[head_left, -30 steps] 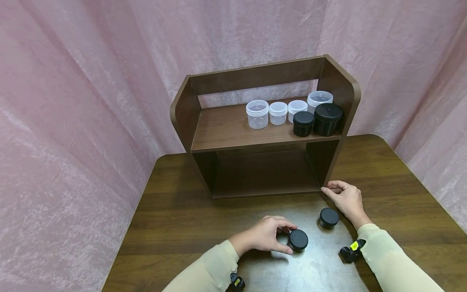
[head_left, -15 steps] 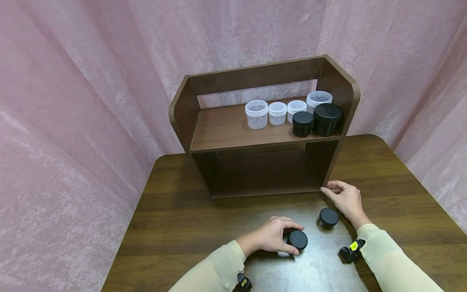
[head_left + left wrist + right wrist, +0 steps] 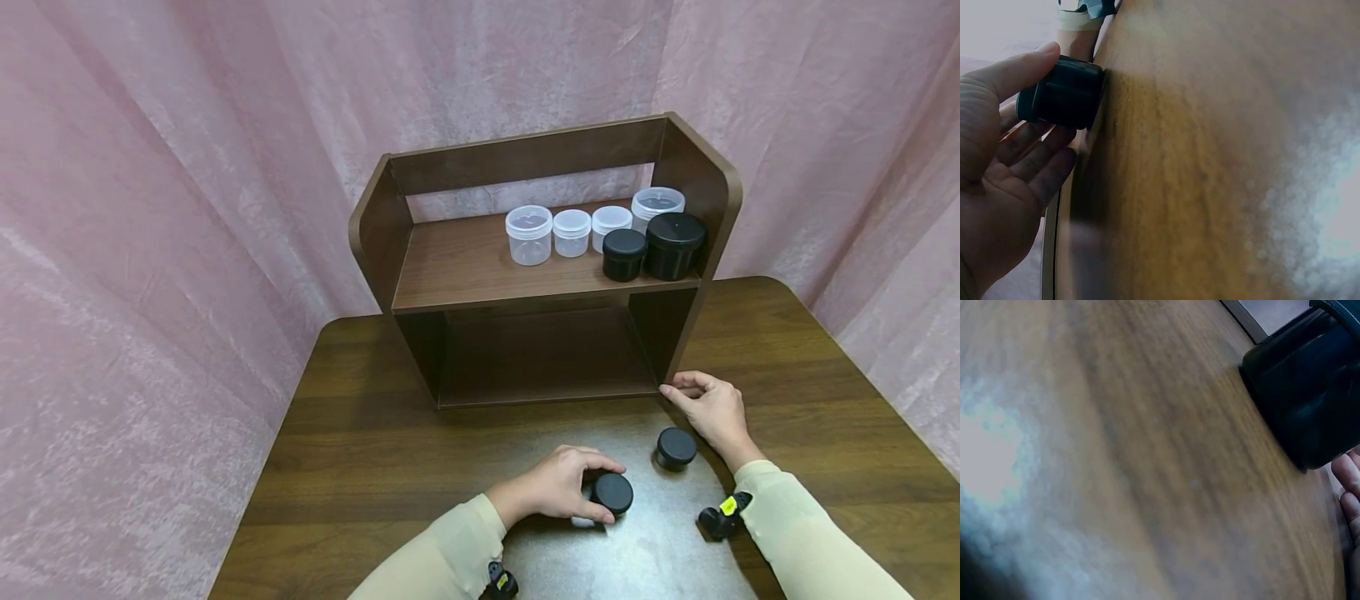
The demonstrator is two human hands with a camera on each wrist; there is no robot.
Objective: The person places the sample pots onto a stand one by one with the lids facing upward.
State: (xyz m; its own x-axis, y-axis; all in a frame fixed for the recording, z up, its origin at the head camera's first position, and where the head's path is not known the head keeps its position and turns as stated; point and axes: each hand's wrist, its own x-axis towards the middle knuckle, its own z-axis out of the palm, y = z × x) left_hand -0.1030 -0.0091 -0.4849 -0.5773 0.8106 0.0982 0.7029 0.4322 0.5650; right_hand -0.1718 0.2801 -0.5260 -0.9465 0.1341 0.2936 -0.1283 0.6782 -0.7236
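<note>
My left hand (image 3: 558, 483) holds a small black lidded jar (image 3: 613, 493) that stands on the table, thumb on one side and fingers on the other. In the left wrist view the thumb lies against the black jar (image 3: 1063, 94) and the other fingers reach round beneath it. My right hand (image 3: 712, 412) grips the lower right front corner of the brown wooden shelf (image 3: 547, 296), thumb at the front edge and fingers along the outer side. Just in front of that hand stands a second small black jar (image 3: 677, 448), untouched; it looms large in the right wrist view.
On the upper shelf board stand several clear tubs with lids, such as the left clear tub (image 3: 529, 237), plus a small black jar (image 3: 624, 254) and a larger black jar (image 3: 675, 246). A pink curtain (image 3: 187, 208) hangs behind the wooden table (image 3: 360, 467).
My left hand has moved a little right, and its thumb and fingers have come round the black jar. The right hand and the other jars have stayed put.
</note>
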